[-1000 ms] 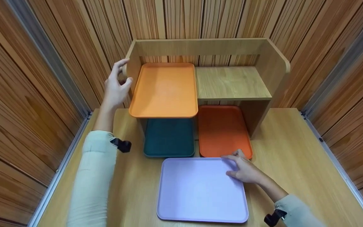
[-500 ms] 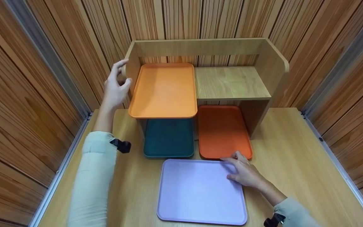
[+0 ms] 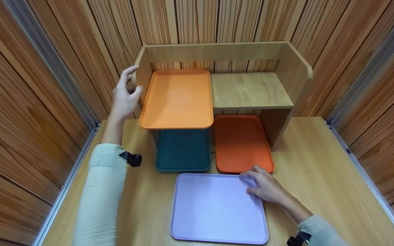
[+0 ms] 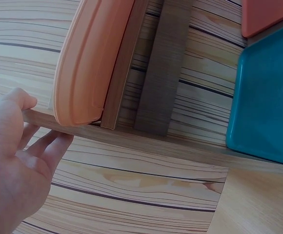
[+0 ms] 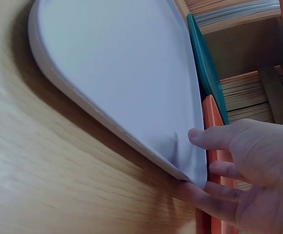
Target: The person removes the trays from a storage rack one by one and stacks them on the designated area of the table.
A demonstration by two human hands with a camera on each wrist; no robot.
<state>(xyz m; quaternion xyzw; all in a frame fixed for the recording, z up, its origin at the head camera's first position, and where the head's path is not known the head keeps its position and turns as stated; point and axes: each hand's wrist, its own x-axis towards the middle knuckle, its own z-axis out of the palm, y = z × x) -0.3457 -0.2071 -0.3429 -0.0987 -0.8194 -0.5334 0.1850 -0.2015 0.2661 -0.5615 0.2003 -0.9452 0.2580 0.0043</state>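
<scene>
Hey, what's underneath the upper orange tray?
A wooden shelf and, lower down, a teal tray. The upper orange tray hides the shelf surface directly beneath it.

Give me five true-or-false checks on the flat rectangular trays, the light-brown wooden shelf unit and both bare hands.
1. The light-orange rectangular tray lies on the upper left of the light-brown wooden shelf unit. True.
2. The dark-teal rectangular tray lies to the right of the red-orange rectangular tray in the head view. False: it lies to the left of it.
3. The left hand grips the shelf unit's left side panel. True.
4. The right hand is on the shelf unit too. False: it is at a far corner of the lavender rectangular tray.
5. The lavender tray is in front of the shelf unit. True.
</scene>
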